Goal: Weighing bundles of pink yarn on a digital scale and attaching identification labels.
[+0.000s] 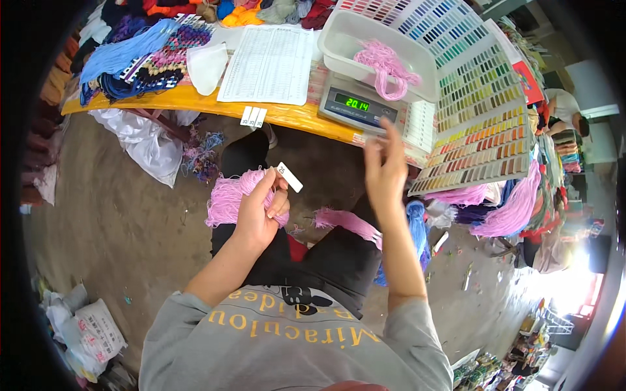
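Observation:
My left hand (259, 207) is closed over my lap, pinching a small white card tag (289, 177) between thumb and forefinger. A skein of pink yarn (229, 199) lies under and beside that palm, and the other fingers curl against it. My right hand (386, 159), blurred by motion, is raised just in front of the digital scale (354, 103) with its fingers apart and nothing seen in them. On the scale sits a translucent plastic tub (339, 55) containing loose pink yarn (385, 65). Another pink hank (345, 220) rests across my right thigh.
A printed sheet (267, 65) and a white cloth-like piece (207, 68) lie on the yellow-edged table (293, 117). White tags (253, 117) hang at its edge. Colour sample boards (482, 111) stand at right. Blue yarn (130, 52) is heaped at left; a white bag (153, 143) sits below.

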The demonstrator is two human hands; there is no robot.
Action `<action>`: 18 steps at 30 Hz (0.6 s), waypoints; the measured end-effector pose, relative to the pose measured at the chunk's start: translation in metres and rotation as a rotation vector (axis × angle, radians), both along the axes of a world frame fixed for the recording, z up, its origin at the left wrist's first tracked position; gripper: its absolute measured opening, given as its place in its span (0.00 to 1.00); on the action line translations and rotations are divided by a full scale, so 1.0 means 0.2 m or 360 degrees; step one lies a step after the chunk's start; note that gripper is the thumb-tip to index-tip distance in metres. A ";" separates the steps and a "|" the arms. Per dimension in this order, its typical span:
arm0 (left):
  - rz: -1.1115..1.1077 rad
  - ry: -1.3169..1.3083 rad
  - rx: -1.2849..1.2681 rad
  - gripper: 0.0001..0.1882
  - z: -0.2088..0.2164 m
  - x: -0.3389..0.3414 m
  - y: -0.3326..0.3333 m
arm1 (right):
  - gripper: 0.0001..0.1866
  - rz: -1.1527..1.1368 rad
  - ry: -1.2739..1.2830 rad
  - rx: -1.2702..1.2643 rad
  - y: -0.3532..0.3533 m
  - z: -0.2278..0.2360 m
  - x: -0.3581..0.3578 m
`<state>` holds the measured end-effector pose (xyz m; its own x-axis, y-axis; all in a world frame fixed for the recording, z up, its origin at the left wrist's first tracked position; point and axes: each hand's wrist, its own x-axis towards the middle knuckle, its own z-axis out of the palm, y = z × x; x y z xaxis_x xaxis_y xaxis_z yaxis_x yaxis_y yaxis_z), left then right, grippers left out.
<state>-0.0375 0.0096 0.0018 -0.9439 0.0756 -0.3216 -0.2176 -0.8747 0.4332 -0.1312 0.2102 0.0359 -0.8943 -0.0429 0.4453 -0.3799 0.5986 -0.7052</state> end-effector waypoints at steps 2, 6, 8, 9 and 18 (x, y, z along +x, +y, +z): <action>-0.0050 0.0130 -0.0032 0.11 0.03 0.01 0.01 | 0.23 -0.0072 0.0086 0.0089 0.05 0.05 -0.15; -0.0093 0.0256 -0.0334 0.07 0.08 0.09 0.03 | 0.21 -0.0166 0.0038 0.0474 0.06 0.01 -0.38; -0.0114 0.0287 -0.0544 0.06 0.09 0.12 0.03 | 0.15 -0.0233 0.0237 0.0657 0.08 -0.10 -0.44; -0.0144 0.0307 -0.0748 0.05 0.09 0.13 0.02 | 0.15 -0.0225 0.0236 0.0656 0.08 -0.15 -0.44; -0.1312 0.0405 -0.1001 0.04 -0.06 0.15 0.05 | 0.10 0.1747 -0.2154 0.0204 0.05 -0.25 0.43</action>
<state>-0.0070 0.0196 -0.0109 -0.7219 0.6105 -0.3258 -0.4798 -0.1022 0.8714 -0.0455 0.2199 -0.0143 -0.1349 -0.8030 -0.5805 0.1537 0.5618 -0.8128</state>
